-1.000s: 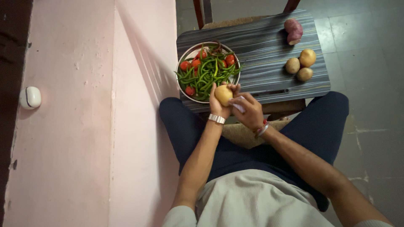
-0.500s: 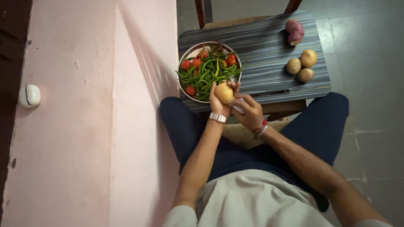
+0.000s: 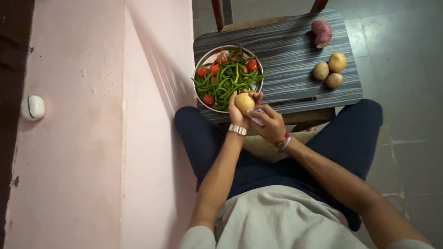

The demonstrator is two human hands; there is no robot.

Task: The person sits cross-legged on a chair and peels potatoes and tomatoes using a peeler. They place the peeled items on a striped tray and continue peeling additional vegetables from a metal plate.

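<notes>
**Potato held over the bowl's near rim, peeler against it**

Seated at a small striped table, legs under its near edge. Left hand closed around a yellow potato, lifted just past the table's 6 o'clock edge and overlapping the rim of the metal bowl at about its 5 o'clock. Right hand wrapped on a pale, white-handled tool, probably a peeler, pressed to the potato's right side; blade hidden, so contact cannot be confirmed.

Bowl filled with green beans and small tomatoes. Three more potatoes clustered at the table's 3 o'clock, a reddish sweet potato at 1 o'clock, well apart from the hands.

Compared with a second ago: almost nothing shifted. Potato at the same spot, both grips unchanged, only a slight turn of the wrists possible. Judged as peeling under way in short strokes, far from finished with three potatoes untouched.
</notes>
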